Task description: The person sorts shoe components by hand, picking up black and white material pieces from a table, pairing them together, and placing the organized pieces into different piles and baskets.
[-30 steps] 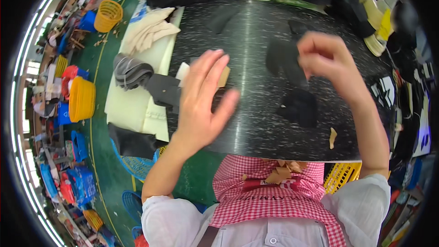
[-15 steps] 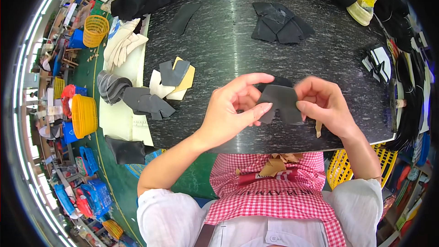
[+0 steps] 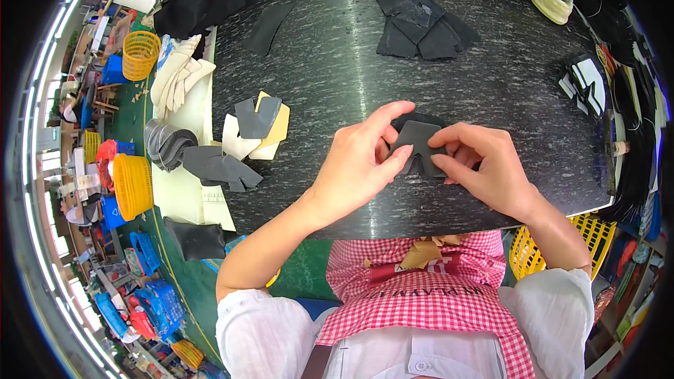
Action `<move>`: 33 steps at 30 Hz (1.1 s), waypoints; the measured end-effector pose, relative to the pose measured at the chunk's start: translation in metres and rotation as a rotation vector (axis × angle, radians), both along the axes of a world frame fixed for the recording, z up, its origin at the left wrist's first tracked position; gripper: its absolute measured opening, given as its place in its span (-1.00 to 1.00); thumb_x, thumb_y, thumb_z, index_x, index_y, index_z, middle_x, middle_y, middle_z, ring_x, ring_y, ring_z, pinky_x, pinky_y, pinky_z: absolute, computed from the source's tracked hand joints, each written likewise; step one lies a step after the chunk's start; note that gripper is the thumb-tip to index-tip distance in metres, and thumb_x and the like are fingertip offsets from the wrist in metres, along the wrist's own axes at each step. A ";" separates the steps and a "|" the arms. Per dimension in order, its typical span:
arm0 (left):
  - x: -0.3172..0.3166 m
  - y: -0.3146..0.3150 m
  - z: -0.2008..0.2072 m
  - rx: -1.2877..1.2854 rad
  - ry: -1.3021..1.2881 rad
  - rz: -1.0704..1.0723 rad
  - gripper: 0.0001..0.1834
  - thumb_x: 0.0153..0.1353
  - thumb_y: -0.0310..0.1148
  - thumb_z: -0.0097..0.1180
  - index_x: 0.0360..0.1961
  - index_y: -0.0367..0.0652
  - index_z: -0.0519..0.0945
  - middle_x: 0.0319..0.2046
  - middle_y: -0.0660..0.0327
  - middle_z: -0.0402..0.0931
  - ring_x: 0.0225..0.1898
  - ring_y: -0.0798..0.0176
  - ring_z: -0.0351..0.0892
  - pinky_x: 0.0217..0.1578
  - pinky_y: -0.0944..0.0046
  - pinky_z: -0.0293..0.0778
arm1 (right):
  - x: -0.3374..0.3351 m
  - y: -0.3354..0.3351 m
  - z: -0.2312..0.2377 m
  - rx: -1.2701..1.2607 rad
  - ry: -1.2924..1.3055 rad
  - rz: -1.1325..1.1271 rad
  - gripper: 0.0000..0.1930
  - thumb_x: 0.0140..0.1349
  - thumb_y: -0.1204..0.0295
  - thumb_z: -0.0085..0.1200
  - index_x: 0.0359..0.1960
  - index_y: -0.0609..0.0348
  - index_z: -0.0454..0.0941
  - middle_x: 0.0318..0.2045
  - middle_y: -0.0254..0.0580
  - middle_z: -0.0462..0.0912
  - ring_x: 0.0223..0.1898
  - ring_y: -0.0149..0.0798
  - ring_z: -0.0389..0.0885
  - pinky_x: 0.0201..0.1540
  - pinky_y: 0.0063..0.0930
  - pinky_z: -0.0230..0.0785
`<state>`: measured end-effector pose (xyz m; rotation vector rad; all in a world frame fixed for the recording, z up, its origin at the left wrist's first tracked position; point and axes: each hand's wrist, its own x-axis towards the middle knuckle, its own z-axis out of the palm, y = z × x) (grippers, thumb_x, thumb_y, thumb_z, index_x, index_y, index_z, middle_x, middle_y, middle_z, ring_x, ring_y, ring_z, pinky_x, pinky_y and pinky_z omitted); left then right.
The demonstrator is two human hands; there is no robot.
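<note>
Between my hands, above the near half of the dark speckled tabletop, is a flat black cut piece with a notch in its lower edge. My left hand grips its left side, the thumb lying over the face and the index finger arched above. The thumb and index finger of my right hand pinch its right side. More black material shows behind its top edge; I cannot tell whether this is a second layer.
Overlapping black pieces lie farther up the tabletop. To the left are grey and yellow cut pieces, a fanned grey stack and white gloves. Tan scraps rest on my checked apron. A yellow basket stands below right.
My right hand has moved left, covering more of the black piece's right side. A tan strip that showed below that hand is no longer visible. The whole view has shifted slightly.
</note>
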<state>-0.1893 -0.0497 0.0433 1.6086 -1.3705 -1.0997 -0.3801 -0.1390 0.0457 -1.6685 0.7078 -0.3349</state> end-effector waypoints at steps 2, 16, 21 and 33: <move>-0.001 0.000 0.000 -0.024 -0.037 -0.003 -0.47 0.14 -0.56 0.15 0.17 -0.16 0.37 -0.51 0.30 0.51 -0.62 0.53 0.48 -0.63 0.49 0.36 | 0.001 0.001 -0.001 -0.336 0.006 0.065 -0.86 0.13 0.60 0.09 -0.26 0.22 0.52 -0.56 -0.23 0.50 -0.59 -0.36 0.57 -0.51 -0.52 0.43; 0.039 0.015 0.026 -0.376 -0.772 0.131 -0.44 0.00 -0.57 0.20 0.11 -0.17 0.45 -0.36 0.18 0.58 -0.33 0.20 0.57 -0.27 0.27 0.49 | 0.027 0.015 -0.004 -0.839 -0.040 0.151 -0.57 -0.07 0.46 0.25 -0.16 0.21 0.35 -0.23 -0.12 0.42 -0.21 -0.07 0.46 -0.19 -0.30 0.37; 0.027 0.012 0.011 -0.461 -0.670 -0.146 -0.73 -0.07 -0.46 0.29 -0.26 -0.18 0.61 -0.33 0.16 0.54 -0.25 0.09 0.51 -0.19 0.17 0.42 | 0.027 0.011 -0.012 -0.835 -0.062 0.120 -0.67 -0.06 0.45 0.25 -0.25 0.18 0.41 -0.25 -0.14 0.43 -0.23 -0.09 0.48 -0.22 -0.30 0.39; 0.001 0.106 0.022 -0.189 -0.523 -0.376 -0.88 0.08 -0.36 0.21 -0.51 -0.10 0.53 -0.54 0.18 0.48 -0.51 0.10 0.49 -0.44 0.20 0.42 | 0.022 0.027 0.013 -1.097 0.179 0.440 -0.41 0.01 0.22 0.18 0.08 0.27 0.42 0.14 -0.12 0.38 -0.02 -0.15 0.37 0.01 -0.29 0.26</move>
